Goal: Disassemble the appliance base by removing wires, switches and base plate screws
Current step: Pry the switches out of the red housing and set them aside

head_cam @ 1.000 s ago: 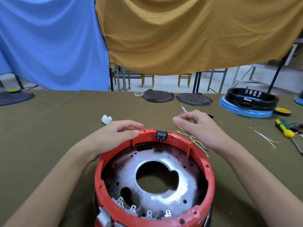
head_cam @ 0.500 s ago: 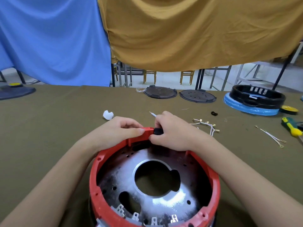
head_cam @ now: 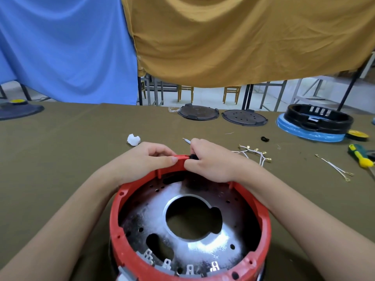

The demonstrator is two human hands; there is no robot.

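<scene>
A: From the head view, what's hard to make out?

B: The black switch on the far rim of the red appliance base. Only a sliver shows; the right hand covers the rest, fingers curled round it, pinching. The base's near edge is cut off by the bottom of the frame, and both arms run out of view at the lower corners.

A: And the left hand?

B: Gripping the red rim just beside the switch, thumb on top, fingers curled over the outside (their tips are hidden). The two hands almost touch at the rim.

A: Where does the base sit?

B: On the olive worktop, directly in front of the person, open side up, with the silvery base plate and its big centre hole showing inside.

A: Anything beyond the hands?

B: A thin metal tip pokes out behind the right hand; its body is hidden. Loose wires lie to the right, a white scrap to the left, and a yellow-green screwdriver near the right edge.
</scene>
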